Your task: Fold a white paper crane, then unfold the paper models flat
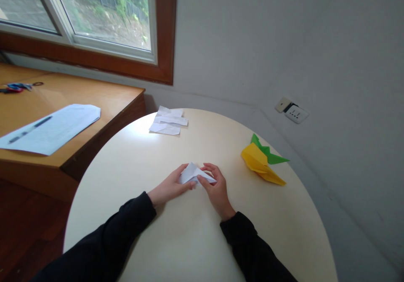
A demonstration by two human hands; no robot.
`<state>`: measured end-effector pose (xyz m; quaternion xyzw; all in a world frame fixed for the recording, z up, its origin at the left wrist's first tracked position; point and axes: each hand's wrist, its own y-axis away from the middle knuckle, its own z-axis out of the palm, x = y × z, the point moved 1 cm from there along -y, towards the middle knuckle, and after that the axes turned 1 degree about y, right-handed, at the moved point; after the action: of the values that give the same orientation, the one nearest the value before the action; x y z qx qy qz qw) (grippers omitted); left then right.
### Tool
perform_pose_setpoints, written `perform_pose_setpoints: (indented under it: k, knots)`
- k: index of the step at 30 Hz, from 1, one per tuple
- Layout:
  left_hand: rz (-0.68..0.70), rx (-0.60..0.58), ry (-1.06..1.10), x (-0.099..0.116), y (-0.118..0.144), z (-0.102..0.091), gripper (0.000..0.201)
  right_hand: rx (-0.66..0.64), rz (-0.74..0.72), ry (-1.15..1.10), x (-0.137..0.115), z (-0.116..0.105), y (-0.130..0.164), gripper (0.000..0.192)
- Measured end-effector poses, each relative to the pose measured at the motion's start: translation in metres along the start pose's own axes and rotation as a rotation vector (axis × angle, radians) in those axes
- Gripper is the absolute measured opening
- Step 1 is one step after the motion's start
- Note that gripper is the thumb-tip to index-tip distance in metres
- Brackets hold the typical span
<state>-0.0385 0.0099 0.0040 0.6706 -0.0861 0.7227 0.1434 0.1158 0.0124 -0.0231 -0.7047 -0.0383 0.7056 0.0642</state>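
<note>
Near the middle of the frame, both hands close on a small white folded paper [195, 174] that lies on the round cream desk [176, 240]. The left hand [170, 187] pins its left edge with the fingers laid flat, and the right hand [216, 189] pinches the right side, fingers curled narrow over a raised flap. The paper is part-folded, with a peak standing up between the two hands.

The main risk seems to be a crooked crease: if the left hand lets the sheet slide on the smooth desk while the right presses down, the edges would not meet and the fold would set askew. Pinching too hard at the peak could also crumple or tear the thin paper.

To the right, well apart, lie a yellow paper plane [260, 164] and a green one [268, 152] touching it; a wide sweep of the right sleeve could knock them. More white scraps [168, 121] lie at the far edge.
</note>
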Motion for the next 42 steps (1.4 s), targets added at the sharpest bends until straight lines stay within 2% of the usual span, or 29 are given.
perform_pose_setpoints:
  k: [7,12,18,25,30,33,37,42]
  knots:
    - [-0.101,-0.024,0.091,-0.014,-0.001,0.000,0.044,0.039,0.000,-0.036,-0.003,0.001,0.002,0.038]
    - [-0.058,-0.044,0.027,-0.011,-0.002,0.000,0.046,0.035,-0.007,-0.036,0.001,0.001,0.001,0.036]
    - [-0.010,-0.056,0.056,-0.010,-0.002,0.001,0.044,0.150,-0.288,0.227,-0.001,-0.003,0.002,0.020]
    - [0.001,-0.040,0.106,-0.015,-0.005,0.000,0.047,0.157,-0.425,0.405,-0.010,0.001,0.008,0.014]
    - [0.064,0.028,-0.079,-0.012,-0.005,-0.003,0.031,0.141,-0.556,0.478,-0.010,0.003,0.011,0.018]
    - [0.068,0.020,-0.131,-0.013,-0.006,-0.004,0.028,0.113,-0.665,0.553,-0.010,0.003,0.012,0.018]
    - [0.043,-0.014,-0.038,-0.018,-0.007,-0.003,0.029,0.066,-0.763,0.646,-0.009,0.003,0.013,0.017]
    - [-0.004,-0.010,0.127,-0.020,-0.007,0.000,0.030,0.036,-0.792,0.715,-0.011,0.004,0.015,0.016]
